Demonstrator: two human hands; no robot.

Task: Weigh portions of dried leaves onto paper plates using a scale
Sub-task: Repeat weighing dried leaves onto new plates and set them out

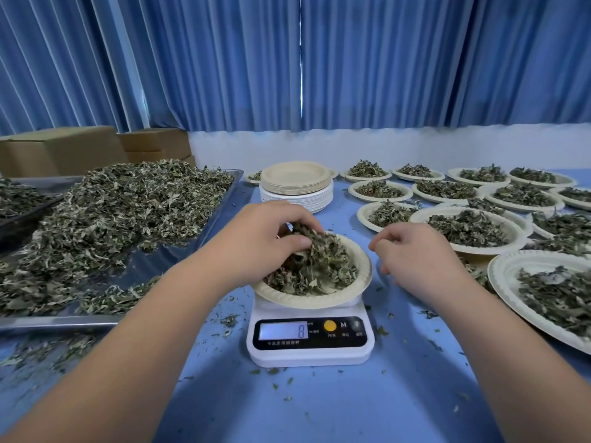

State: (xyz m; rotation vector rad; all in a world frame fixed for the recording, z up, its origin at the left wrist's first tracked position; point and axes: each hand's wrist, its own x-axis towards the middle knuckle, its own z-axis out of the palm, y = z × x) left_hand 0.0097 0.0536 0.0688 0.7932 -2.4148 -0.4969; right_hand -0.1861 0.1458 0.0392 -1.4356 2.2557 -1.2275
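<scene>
Dried leaves (319,266) are being portioned onto the paper plate (364,266) on the digital scale (310,354), which reads 8. A clump is gripped above it by the left hand (256,235). The right hand (415,254) is held loosely curled beside the rim, with nothing seen in it. Small, gentle pinches are probably called for next.

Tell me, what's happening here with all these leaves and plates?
A person is weighing out dried leaves. Their left hand grips a clump of leaves over the paper plate on the kitchen scale, whose display reads 8. The right hand hovers beside it, loosely curled, holding nothing visible. A heaped metal tray lies left, a stack of empty plates behind, filled plates right.
</scene>
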